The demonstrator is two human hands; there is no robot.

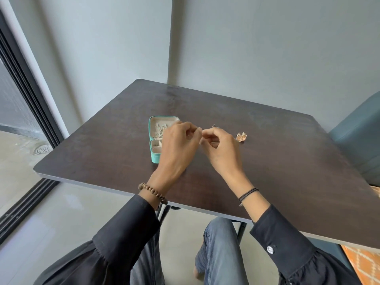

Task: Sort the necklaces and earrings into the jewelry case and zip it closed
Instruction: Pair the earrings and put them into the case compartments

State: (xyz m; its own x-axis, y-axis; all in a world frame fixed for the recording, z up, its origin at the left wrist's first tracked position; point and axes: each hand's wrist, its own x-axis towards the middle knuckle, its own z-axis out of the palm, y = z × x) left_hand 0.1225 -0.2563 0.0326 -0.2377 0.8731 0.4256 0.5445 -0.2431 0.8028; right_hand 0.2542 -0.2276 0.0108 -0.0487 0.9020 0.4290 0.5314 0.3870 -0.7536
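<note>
Left hand (177, 145) and right hand (221, 148) meet above the dark wooden surface (287, 161), fingertips pinched; anything held is too small to tell. An open turquoise jewelry case (153, 155) lies behind the left hand.

place: probably a home room | dark table (267, 161), sliding door (26, 95), floor drain (42, 149) outside, orange rug (362, 262)

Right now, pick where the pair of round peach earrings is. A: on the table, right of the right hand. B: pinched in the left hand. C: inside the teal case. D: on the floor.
A: the round peach earrings lie on the table just right of the right hand, apart from the open teal case.
</note>
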